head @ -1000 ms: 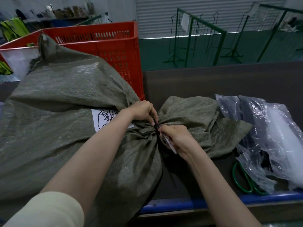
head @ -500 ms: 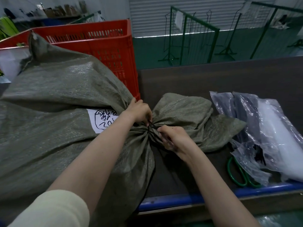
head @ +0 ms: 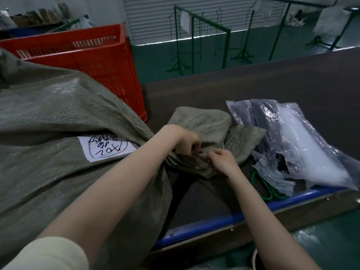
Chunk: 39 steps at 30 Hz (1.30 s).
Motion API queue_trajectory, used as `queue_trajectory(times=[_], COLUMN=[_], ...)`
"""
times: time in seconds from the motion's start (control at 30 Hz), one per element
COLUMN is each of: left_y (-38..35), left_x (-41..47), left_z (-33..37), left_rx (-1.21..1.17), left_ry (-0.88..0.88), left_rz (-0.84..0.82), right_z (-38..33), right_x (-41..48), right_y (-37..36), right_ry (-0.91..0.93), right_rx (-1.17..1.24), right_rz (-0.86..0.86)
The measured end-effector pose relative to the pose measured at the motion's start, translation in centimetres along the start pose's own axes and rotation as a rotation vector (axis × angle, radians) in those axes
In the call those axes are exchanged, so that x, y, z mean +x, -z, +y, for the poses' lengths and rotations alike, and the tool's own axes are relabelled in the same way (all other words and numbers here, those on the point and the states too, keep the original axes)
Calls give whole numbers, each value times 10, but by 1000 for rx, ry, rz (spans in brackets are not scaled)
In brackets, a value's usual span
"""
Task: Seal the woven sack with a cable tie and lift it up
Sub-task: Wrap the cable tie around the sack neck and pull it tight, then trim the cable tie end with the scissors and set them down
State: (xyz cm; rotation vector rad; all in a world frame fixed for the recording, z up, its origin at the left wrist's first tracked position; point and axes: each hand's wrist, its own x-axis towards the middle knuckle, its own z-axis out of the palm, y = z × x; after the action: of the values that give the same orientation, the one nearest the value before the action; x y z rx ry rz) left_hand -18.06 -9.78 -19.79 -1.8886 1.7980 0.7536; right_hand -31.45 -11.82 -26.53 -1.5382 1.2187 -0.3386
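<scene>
The cable tie cannot be made out at the gathered neck of the woven sack (head: 58, 117): motion blur and the two hands cover the spot where it would sit. The sack's grey-green bulk fills the left end of the counter (head: 253, 84) and runs off the left and near edges of view, with its bunched neck toward the middle of the counter and the loose mouth fanned out beyond it. The left hand (head: 185, 142) is curled with its fingers pressed together onto the neck from above, though whether they pinch anything but fabric cannot be told. The right hand (head: 222, 162), just beside it and almost touching, has its fingers bent in on the folds at the neck; what they grip is hidden. A white label (head: 106, 146) with handwriting lies on the sack left of the left forearm. Near the counter's right edge, a clear plastic bag (head: 292, 141) half hides green-handled scissors (head: 266, 190) at the near edge. A red crate (head: 93, 59) stands behind the sack. Compared with half a second ago, the hands sit closer together, the neck is squeezed tighter, and the dark strand then seen between the hands no longer shows.
</scene>
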Motion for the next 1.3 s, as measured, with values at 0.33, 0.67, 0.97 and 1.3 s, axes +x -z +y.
queue_trajectory(times=[0.33,0.67,0.97,1.3], left_y=[-25,-39,-39,-33], left_x=[39,54,58,55], left_z=[41,47,43,1], left_rx=[198,282,302,262], left_ry=[-19,-1,41,188], left_rz=[125,181,206,614], right_z=[78,94,75,51], right_x=[-4,-4,-24,-43], right_y=[48,43,23,32], right_ry=[-150,-235,-295,-210], right_rx=[-822,-769,-420,145], right_rz=[414,573,215,313])
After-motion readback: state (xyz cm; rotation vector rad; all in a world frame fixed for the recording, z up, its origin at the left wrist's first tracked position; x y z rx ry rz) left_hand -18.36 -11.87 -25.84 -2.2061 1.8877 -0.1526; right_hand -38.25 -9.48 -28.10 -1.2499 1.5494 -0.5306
